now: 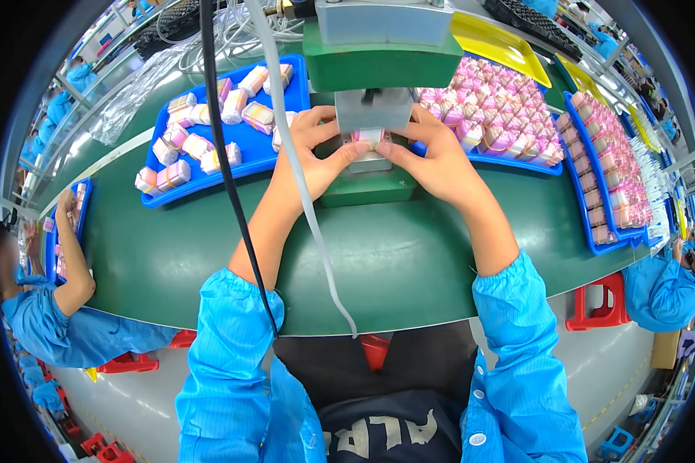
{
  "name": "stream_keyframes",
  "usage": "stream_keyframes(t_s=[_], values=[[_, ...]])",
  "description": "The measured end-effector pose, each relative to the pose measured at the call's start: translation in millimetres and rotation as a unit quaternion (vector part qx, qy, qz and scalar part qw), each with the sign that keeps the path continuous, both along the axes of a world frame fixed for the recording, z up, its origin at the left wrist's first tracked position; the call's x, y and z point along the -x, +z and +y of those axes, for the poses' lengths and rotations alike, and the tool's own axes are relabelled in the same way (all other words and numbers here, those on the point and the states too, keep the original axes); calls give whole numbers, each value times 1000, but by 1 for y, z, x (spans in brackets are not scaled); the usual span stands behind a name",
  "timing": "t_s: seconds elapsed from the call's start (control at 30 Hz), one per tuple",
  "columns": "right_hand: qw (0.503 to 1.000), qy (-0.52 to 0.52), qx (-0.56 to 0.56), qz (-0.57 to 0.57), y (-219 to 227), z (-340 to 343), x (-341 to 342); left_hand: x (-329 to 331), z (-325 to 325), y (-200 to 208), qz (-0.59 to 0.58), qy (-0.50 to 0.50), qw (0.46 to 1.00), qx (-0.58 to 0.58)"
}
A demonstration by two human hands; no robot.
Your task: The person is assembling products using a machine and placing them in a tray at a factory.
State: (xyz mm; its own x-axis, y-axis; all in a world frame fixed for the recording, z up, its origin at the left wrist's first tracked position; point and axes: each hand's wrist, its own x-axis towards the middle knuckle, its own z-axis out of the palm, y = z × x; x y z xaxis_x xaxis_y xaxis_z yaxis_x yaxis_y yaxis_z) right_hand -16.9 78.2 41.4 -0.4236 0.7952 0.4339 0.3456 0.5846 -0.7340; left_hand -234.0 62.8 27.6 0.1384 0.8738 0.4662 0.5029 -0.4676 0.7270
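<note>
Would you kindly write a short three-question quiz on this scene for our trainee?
1. True or false: the left blue tray is filled more loosely than the blue tray just right of the green machine.
2. What is at the thumb tips of the left hand and right hand?
A) a yellow tray
B) a small pink-and-white pack
C) a black cable
3. Fill in: the sleeve on the right arm is ____.

Key: 1 true; 2 B; 3 blue.
</note>
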Motion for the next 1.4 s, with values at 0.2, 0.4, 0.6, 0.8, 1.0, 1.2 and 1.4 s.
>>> stream_keyframes(t_s=[0.2,0.4,0.6,0.8,1.0,1.2,1.4], values=[[1000,-5,-7,7,0,1,0,-2,0,0,-35,-5,999,11],[1000,-4,0,11,1,-1,1,2,0,-1,-7,-12,1000,10],[1000,-1,-24,20,-2,3,-1,1,1,-2,-21,-25,999,4],[1000,-3,-13,18,-1,1,0,1,0,-1,-26,-25,999,12],[1000,-3,1,19,2,-1,0,1,-1,-2,-32,-23,999,3],[1000,1,-17,24,-2,2,-1,1,1,-4,-27,-36,999,-18],[999,-22,-2,44,2,-2,3,-4,-2,2,-86,-30,995,43]])
